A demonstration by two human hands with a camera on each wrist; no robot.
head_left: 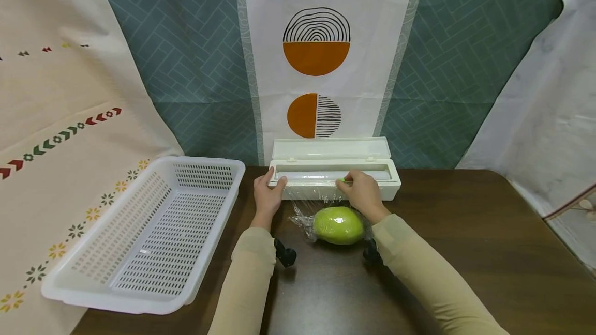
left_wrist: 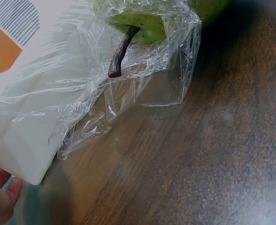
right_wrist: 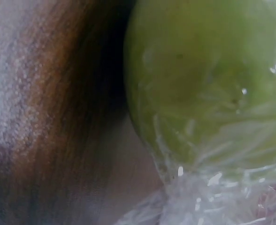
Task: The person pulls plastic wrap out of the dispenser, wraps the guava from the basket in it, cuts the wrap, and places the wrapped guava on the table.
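Observation:
A white cling film box point(head_left: 298, 192) stands on the table with its lid raised, a roll of film point(head_left: 314, 175) inside. My left hand point(head_left: 267, 198) grips the box's left end, thumb at the front. At the front edge, right of middle, my right hand point(head_left: 364, 193) pinches a small green slide cutter point(head_left: 342, 180), mostly hidden by the fingers. Clear film point(left_wrist: 98, 93) runs from the box down to a green fruit point(head_left: 338, 225) wrapped in it. A brown stem point(left_wrist: 123, 51) shows on the fruit in the left wrist view. The right wrist view shows the wrapped fruit close up.
A large white plastic basket point(head_left: 211, 242) with slotted walls stands on the left. Behind the box hangs a patterned cloth point(head_left: 205, 66). The brown wooden table point(head_left: 489, 242) stretches to the right, up to a pale cloth point(head_left: 549, 118).

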